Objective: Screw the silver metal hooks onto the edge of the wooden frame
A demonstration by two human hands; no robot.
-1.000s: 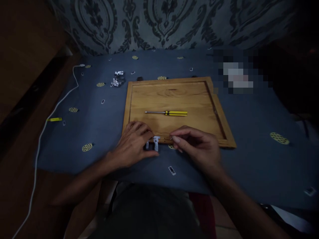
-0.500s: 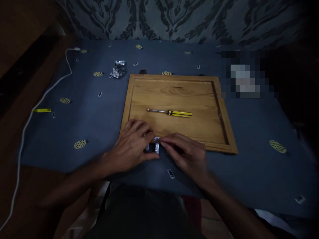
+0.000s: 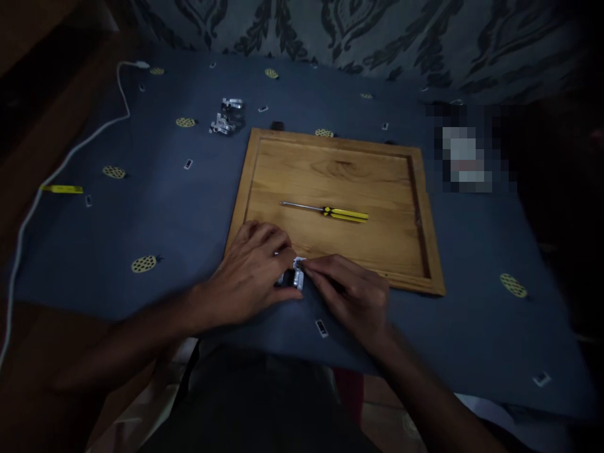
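Observation:
At the near edge of a framed wooden cabinet door (image 3: 433, 251), a shiny metal cabinet hinge (image 3: 298, 279) is steadied by my left hand (image 3: 252, 267). Its thumb and fingers curl around the hinge and hide part of it. My right hand (image 3: 352, 292) is closed in a pinch, fingertips against the hinge's right side. Whatever lies between those fingertips is too small and dark to make out. A screwdriver (image 3: 346, 214) with a yellow and black handle lies across the middle of the door, its tip toward the left.
More metal hinges (image 3: 223, 124) lie on the blue cloth (image 3: 170, 220) beyond the door's far left corner. A white cable (image 3: 70, 151) runs down the left side, near a yellow strip (image 3: 63, 189). A patterned wall (image 3: 349, 31) stands behind; a blurred-out patch is at right.
The view has turned and shifted slightly, so the table appears tilted. Both hands keep their places at the hinge, with hardly any finger movement. The screwdriver lies still on the door.

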